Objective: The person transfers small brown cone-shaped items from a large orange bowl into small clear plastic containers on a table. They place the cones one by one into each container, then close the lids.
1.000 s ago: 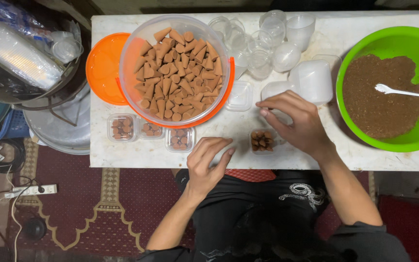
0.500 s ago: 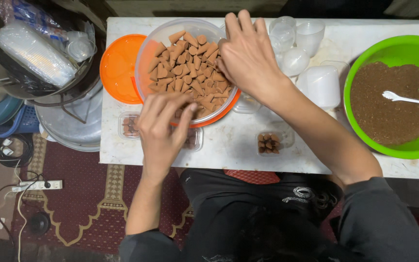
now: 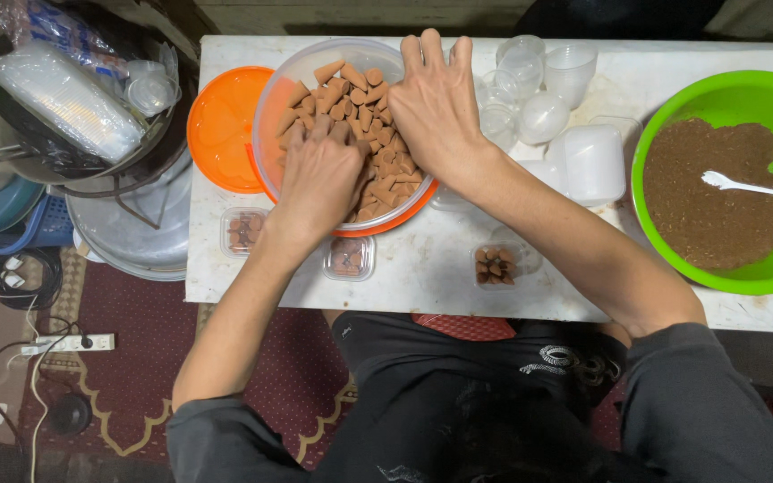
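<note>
A clear round tub (image 3: 272, 98) full of brown cone-shaped pieces (image 3: 351, 94) sits on the white table (image 3: 422, 277), over an orange lid. My left hand (image 3: 319, 174) reaches into the tub, fingers dug among the cones. My right hand (image 3: 436, 98) lies palm down on the tub's right side, fingers spread over the cones. Whether either hand grips cones is hidden. Three small clear boxes with cones stand near the front edge: one at left (image 3: 243, 231), one in the middle (image 3: 349, 256), one at right (image 3: 496, 265).
A green bowl (image 3: 673, 107) of brown powder with a white plastic spoon (image 3: 744, 186) is at right. Empty clear cups and small containers (image 3: 547, 89) cluster behind my right arm. An orange plate (image 3: 216, 125) lies left of the tub. Pots and bags (image 3: 64, 98) crowd the floor at left.
Both hands have gone from the table's front edge up into the tub of cones. The left hand has moved deeper in and the right hand has settled on the cones.
</note>
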